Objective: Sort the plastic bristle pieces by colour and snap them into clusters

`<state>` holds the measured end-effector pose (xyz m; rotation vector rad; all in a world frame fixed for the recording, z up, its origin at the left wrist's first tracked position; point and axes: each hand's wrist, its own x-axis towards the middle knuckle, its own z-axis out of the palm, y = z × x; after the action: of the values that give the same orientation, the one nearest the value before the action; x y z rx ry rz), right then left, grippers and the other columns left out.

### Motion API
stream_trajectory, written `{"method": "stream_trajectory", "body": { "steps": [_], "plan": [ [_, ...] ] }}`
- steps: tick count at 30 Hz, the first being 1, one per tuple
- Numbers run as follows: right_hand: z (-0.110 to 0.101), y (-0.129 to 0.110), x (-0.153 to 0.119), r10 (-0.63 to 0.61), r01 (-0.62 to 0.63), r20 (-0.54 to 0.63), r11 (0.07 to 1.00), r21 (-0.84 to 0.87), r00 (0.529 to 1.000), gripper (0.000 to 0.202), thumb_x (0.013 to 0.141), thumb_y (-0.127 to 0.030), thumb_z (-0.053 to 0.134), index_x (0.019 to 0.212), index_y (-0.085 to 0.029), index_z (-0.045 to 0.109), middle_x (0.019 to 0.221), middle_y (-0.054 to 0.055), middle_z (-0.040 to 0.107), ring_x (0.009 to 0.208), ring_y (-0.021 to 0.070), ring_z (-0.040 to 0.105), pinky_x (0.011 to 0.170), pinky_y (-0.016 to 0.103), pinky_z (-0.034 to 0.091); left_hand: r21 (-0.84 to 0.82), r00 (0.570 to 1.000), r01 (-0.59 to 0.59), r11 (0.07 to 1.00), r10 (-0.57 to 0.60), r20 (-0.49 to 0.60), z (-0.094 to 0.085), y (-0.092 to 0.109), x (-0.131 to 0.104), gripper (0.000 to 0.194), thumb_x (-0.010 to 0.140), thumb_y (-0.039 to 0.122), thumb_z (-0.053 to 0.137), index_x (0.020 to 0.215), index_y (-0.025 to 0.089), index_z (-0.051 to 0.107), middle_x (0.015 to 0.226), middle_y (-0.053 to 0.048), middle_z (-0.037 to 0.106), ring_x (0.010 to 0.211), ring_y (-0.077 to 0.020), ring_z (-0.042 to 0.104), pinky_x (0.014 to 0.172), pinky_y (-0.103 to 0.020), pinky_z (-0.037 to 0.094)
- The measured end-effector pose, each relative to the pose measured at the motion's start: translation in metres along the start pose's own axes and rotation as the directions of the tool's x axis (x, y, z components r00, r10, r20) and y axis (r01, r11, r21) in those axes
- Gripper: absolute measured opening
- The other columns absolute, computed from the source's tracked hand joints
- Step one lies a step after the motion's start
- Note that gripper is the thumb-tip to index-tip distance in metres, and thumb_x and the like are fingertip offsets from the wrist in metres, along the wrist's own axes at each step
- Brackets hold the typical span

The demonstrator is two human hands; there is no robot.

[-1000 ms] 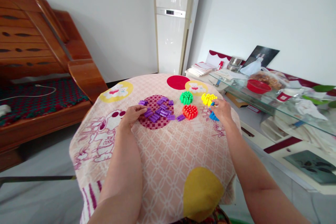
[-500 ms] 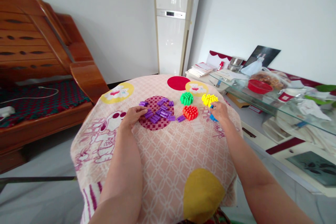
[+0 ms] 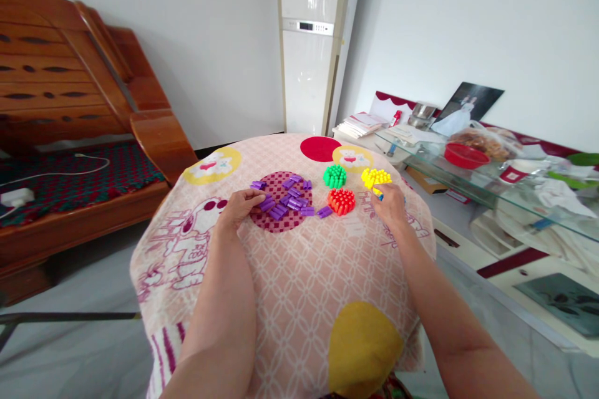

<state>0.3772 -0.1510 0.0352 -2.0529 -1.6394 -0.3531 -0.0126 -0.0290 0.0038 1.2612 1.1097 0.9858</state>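
My left hand (image 3: 241,207) rests at the left side of a loose pile of purple plastic pieces (image 3: 296,202), its thumb and fingers closed at a purple piece (image 3: 266,202). Over on the right, my right hand (image 3: 390,204) has its fingers drawn together over small blue plastic pieces (image 3: 380,197), which it mostly hides. Just beyond it stands a tight cluster of yellow pegs (image 3: 375,178). Between the hands are a round green peg cluster (image 3: 334,176) and a red one (image 3: 341,201). One purple piece (image 3: 324,212) lies beside the red cluster.
A patterned cloth (image 3: 299,299) covers the table. To the right, a glass-topped cabinet (image 3: 472,177) holds a red bowl (image 3: 465,154), papers (image 3: 360,124) and a cup (image 3: 515,169). A wooden bench (image 3: 154,131) stands left, and a tall white air conditioner (image 3: 306,81) stands behind.
My right hand has lowered over the blue pieces, and the blue piece seen at its fingertips is now hidden. The left hand stays at the purple pile. The view has shifted slightly.
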Motion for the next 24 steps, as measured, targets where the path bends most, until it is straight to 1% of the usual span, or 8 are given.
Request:
{"method": "stream_trajectory", "body": {
  "steps": [3,7,10,13,16,18,20,24],
  "plan": [
    [-0.004,-0.028,-0.013,-0.029,0.027,0.011,0.989,0.143,1.0,0.03,0.086,-0.028,0.052,0.1,-0.014,0.074,0.099,0.013,0.074,0.093,0.0221,0.065,0.086,0.03,0.045,0.005,1.0,-0.006,1.0,0.006,0.005,-0.001,0.001,0.0,0.044,0.051,0.039,0.085,0.086,0.014,0.076,0.081,-0.006,0.074,0.071,-0.0173,0.067,0.061,-0.026,0.055],
    [0.005,-0.056,-0.035,-0.072,0.043,0.138,0.979,0.2,0.988,0.029,0.088,-0.03,0.049,0.086,-0.018,0.075,0.078,0.007,0.072,0.07,0.0168,0.062,0.066,0.025,0.04,0.008,1.0,-0.004,1.0,0.004,0.013,-0.001,0.001,-0.002,0.042,0.052,0.036,0.083,0.086,0.014,0.075,0.083,-0.006,0.074,0.07,-0.0165,0.066,0.062,-0.026,0.055],
    [0.022,-0.06,-0.048,-0.061,0.028,0.217,0.988,0.152,0.974,0.027,0.086,-0.031,0.052,0.071,-0.018,0.071,0.067,0.005,0.067,0.064,0.0159,0.057,0.059,0.025,0.033,0.009,1.0,0.002,1.0,-0.002,0.022,-0.001,0.001,-0.003,0.04,0.052,0.034,0.082,0.085,0.014,0.074,0.081,-0.006,0.073,0.068,-0.0162,0.065,0.064,-0.028,0.055],
    [0.035,-0.058,-0.053,0.004,-0.037,0.224,0.989,0.143,0.975,0.026,0.085,-0.032,0.053,0.07,-0.019,0.07,0.066,0.004,0.066,0.064,0.0157,0.056,0.056,0.025,0.03,0.019,1.0,-0.006,1.0,0.006,0.015,0.0,0.004,-0.005,0.042,0.053,0.036,0.082,0.088,0.014,0.073,0.079,-0.005,0.072,0.068,-0.0161,0.065,0.064,-0.029,0.054],
    [0.038,-0.057,-0.054,0.024,-0.058,0.215,0.986,0.153,0.976,0.028,0.086,-0.033,0.052,0.068,-0.019,0.069,0.066,0.004,0.065,0.063,0.0153,0.054,0.056,0.025,0.028,0.004,0.997,-0.061,0.998,0.061,0.04,0.008,0.017,-0.008,0.048,0.054,0.04,0.083,0.093,0.014,0.072,0.082,-0.005,0.071,0.072,-0.0169,0.065,0.067,-0.03,0.055],
    [0.037,-0.059,-0.053,0.025,-0.06,0.206,0.984,0.165,0.978,0.028,0.086,-0.032,0.052,0.067,-0.019,0.067,0.065,0.004,0.065,0.063,0.0148,0.054,0.056,0.025,0.027,-0.018,0.987,-0.12,0.993,0.121,0.104,0.02,0.03,-0.012,0.051,0.057,0.042,0.082,0.098,0.014,0.071,0.088,-0.006,0.072,0.076,-0.0181,0.065,0.071,-0.031,0.055],
    [0.035,-0.06,-0.052,0.032,-0.071,0.2,0.979,0.193,0.979,0.029,0.086,-0.032,0.052,0.065,-0.019,0.066,0.064,0.003,0.063,0.063,0.0143,0.053,0.056,0.025,0.027,-0.025,0.967,-0.166,0.986,0.168,0.194,0.041,0.04,-0.017,0.048,0.06,0.042,0.081,0.099,0.015,0.071,0.09,-0.006,0.071,0.078,-0.0189,0.066,0.073,-0.032,0.055],
    [0.032,-0.058,-0.049,0.061,-0.134,0.218,0.932,0.335,0.974,0.029,0.086,-0.033,0.052,0.062,-0.018,0.061,0.059,-0.001,0.057,0.061,0.0133,0.052,0.055,0.023,0.029,-0.013,0.893,-0.209,0.978,0.196,0.406,0.101,0.04,-0.03,0.035,0.065,0.035,0.075,0.094,0.016,0.072,0.084,-0.006,0.07,0.073,-0.0187,0.065,0.068,-0.031,0.054]
  ]
}}
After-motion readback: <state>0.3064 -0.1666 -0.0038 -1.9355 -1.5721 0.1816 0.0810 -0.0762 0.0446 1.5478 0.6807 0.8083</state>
